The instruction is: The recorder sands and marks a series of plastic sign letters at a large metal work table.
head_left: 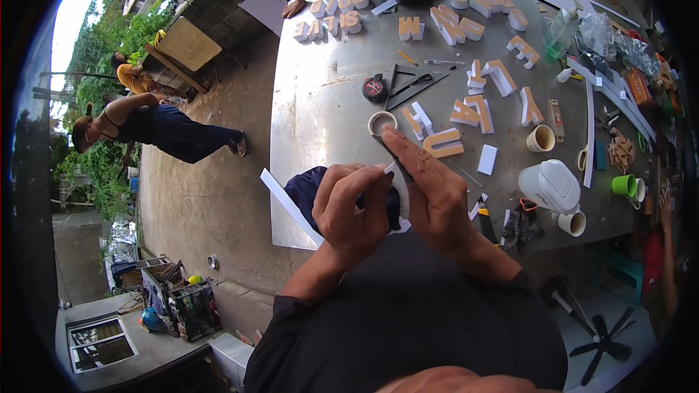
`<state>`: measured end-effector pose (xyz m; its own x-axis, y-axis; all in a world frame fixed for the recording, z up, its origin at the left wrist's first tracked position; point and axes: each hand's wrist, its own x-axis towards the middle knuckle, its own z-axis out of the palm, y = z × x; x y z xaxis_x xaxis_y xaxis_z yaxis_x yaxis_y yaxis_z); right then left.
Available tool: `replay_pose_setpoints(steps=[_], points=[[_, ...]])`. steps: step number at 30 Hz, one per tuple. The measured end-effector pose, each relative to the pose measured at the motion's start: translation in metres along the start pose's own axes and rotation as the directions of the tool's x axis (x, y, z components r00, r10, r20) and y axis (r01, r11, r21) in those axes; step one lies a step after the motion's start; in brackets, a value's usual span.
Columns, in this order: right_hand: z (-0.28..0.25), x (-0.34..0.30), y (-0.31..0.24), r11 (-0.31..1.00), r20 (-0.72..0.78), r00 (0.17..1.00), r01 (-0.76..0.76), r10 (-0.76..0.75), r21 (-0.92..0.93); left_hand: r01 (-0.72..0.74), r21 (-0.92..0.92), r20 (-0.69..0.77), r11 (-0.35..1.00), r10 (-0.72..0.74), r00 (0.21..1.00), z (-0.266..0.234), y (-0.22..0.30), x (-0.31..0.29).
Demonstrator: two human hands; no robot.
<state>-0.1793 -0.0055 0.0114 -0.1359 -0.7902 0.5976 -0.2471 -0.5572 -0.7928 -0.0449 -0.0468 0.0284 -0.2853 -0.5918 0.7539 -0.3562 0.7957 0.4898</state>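
My left hand is closed in a pinch, with the tip of a small white strip between thumb and fingertips. Close against it, my right hand has its index finger stretched forward. Its other fingers curl by a curved white part of what looks like the same strip, partly hidden between the hands. Just beyond the right fingertip lies a roll of tape on the metal table. Beneath the left hand is a dark blue cloth bundle.
Block letters with tan faces and white sides spread across the table. A tape measure, set square, white pitcher, cups and a utility knife lie around. Another person's hands rest at the far edge.
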Motion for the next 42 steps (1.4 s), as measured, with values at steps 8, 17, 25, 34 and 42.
replay_pose_setpoints(steps=[8,17,25,34,42], points=[[0.0,0.003,0.003,0.992,0.01,0.998,0.063,-0.062,-0.113,0.003,0.074,0.036,0.997,-0.006,0.999,0.001,-0.004,-0.005],[-0.023,-0.008,0.02,0.947,-0.067,0.946,-0.32,0.318,-0.023,0.493,-0.738,0.193,0.461,-0.556,0.808,-0.011,0.006,-0.002],[-0.037,-0.016,0.017,0.944,-0.191,0.931,-0.281,0.312,0.175,0.6,-0.798,0.45,0.064,-0.6,0.662,-0.005,0.012,0.002],[-0.05,-0.026,0.03,0.988,-0.139,0.98,-0.148,0.14,-0.05,0.775,-0.571,0.505,0.271,-0.629,0.591,-0.005,0.013,-0.003],[-0.058,-0.027,0.035,0.951,0.052,0.997,0.067,-0.054,-0.301,0.921,-0.334,0.688,0.203,-0.616,0.385,-0.016,0.009,0.005]])
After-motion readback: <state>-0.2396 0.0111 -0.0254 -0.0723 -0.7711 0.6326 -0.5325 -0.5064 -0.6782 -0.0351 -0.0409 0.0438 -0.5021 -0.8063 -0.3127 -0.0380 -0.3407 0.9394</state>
